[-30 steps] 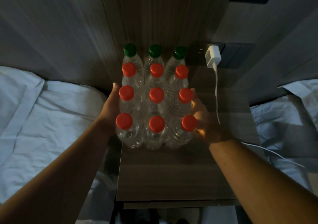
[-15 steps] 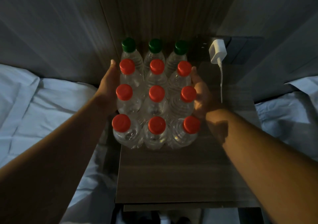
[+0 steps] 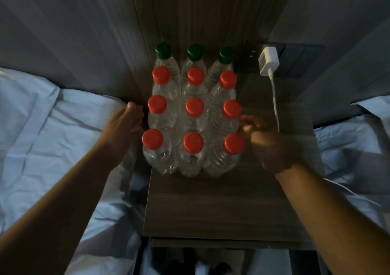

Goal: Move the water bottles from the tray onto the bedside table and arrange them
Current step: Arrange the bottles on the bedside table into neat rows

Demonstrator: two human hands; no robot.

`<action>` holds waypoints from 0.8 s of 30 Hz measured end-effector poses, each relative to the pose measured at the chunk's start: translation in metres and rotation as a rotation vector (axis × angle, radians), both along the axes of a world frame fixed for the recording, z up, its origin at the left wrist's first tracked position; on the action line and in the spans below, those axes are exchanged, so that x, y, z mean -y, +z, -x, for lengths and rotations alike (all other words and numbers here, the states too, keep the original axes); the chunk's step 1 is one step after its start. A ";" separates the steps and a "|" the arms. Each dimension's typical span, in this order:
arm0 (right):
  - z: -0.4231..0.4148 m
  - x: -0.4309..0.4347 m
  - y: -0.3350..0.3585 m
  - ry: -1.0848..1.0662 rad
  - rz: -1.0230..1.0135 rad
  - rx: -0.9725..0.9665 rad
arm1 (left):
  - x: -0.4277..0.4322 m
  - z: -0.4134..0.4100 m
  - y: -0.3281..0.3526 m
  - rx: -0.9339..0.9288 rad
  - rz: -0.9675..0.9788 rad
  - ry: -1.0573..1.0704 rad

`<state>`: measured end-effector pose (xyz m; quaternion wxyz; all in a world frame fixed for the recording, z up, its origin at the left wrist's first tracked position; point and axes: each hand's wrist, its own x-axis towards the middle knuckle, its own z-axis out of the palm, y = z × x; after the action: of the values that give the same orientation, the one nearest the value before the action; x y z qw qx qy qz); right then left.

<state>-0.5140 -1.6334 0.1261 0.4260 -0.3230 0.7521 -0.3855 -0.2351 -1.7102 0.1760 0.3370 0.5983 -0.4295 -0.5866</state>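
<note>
Inspecting arrangement | left hand (image 3: 124,127): fingers straight, pressed together | water bottles (image 3: 194,114): twelve upright between the two sets of fingertips, on bedside table (image 3: 211,207) | right hand (image 3: 270,148): fingers loosely curled, holding nothing, blurred | handling: likely heavy, thin-walled, slippery; grip ribbed bodies low

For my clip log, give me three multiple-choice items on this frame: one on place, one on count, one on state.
1. The white charger sits: A left of the bottles; B right of them; C on the floor.
2. Green caps: A two; B three; C nine.
3. The bottles are: A all upright, capped; B one toppled; C some uncapped.
Key: B, it is plugged in right of the grid; B, the back row counts three; A, every cap points up.
</note>
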 end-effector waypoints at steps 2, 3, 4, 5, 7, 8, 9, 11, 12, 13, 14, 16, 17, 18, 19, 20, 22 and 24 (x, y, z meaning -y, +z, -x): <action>-0.002 -0.019 -0.003 0.006 0.034 -0.043 | -0.022 -0.016 -0.011 0.165 0.068 -0.105; -0.006 -0.034 -0.007 -0.022 0.035 -0.018 | -0.034 -0.021 -0.013 0.254 0.120 -0.184; -0.011 -0.044 -0.002 -0.009 0.032 -0.018 | -0.045 -0.020 -0.011 0.265 0.160 -0.252; -0.017 -0.053 0.002 0.093 0.000 -0.040 | -0.056 -0.017 -0.007 0.196 0.174 -0.332; -0.029 -0.064 0.014 0.265 -0.093 0.008 | -0.068 -0.012 -0.012 0.129 0.210 -0.483; -0.032 -0.065 0.022 0.322 -0.101 0.049 | -0.070 -0.009 -0.017 0.157 0.228 -0.525; -0.034 -0.066 0.021 0.365 -0.074 0.076 | -0.070 -0.006 -0.021 0.184 0.231 -0.522; -0.038 -0.063 0.020 0.385 -0.040 0.092 | -0.066 -0.002 -0.025 0.277 0.271 -0.464; -0.040 -0.062 0.022 0.385 -0.033 0.084 | -0.064 0.002 -0.024 0.323 0.289 -0.443; -0.042 -0.060 0.020 0.373 -0.024 0.065 | -0.063 0.003 -0.025 0.354 0.292 -0.432; -0.043 -0.059 0.020 0.354 -0.021 0.047 | -0.064 0.005 -0.024 0.366 0.293 -0.442; -0.043 -0.058 0.015 0.349 -0.032 0.029 | -0.063 0.007 -0.025 0.363 0.290 -0.443; -0.044 -0.058 0.012 0.346 -0.038 0.019 | -0.063 0.007 -0.026 0.359 0.285 -0.435; -0.044 -0.058 0.012 0.348 -0.042 0.011 | -0.063 0.007 -0.027 0.355 0.276 -0.430; -0.044 -0.058 0.009 0.343 -0.040 0.004 | -0.063 0.007 -0.029 0.345 0.277 -0.420; -0.044 -0.058 0.011 0.347 -0.046 -0.002 | -0.064 0.008 -0.027 0.330 0.278 -0.419; -0.044 -0.058 0.013 0.354 -0.047 0.011 | -0.065 0.008 -0.026 0.289 0.289 -0.430; -0.042 -0.057 0.019 0.388 -0.064 0.024 | -0.066 0.010 -0.020 0.275 0.291 -0.452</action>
<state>-0.4721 -1.5760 0.1452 0.5112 -0.4436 0.6824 -0.2761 -0.2451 -1.6442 0.1562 0.2187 0.5068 -0.6728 -0.4927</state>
